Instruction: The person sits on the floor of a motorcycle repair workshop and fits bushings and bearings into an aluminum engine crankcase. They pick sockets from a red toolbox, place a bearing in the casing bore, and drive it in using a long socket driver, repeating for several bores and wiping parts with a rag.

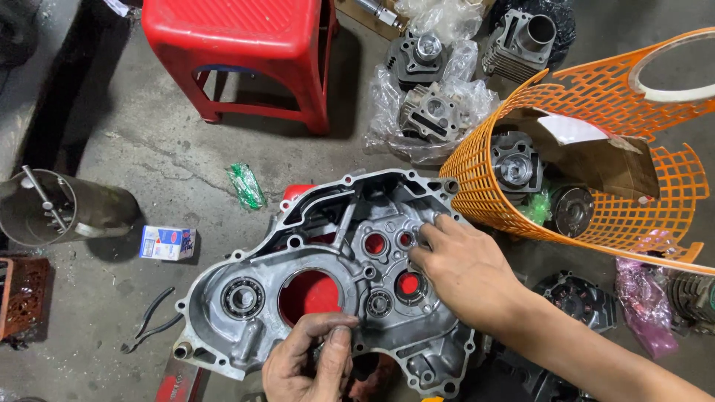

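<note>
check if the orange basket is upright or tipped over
Tipped over: the orange basket lies on its side, mouth facing left, engine parts inside.

An engine casing (298, 298) lay in the middle on a stool (309, 294). Behind it stood another stool (238, 45). To its right a basket (596, 149) lay tipped, with engine parts (515, 165) inside. To its left were pliers (153, 320), a small box (167, 243) and a can (59, 208).

My right hand (462, 272) covered part of the crankcase half (328, 283); my left hand (309, 365) and the orange basket (596, 149) were cut off by the frame's edges.
</note>
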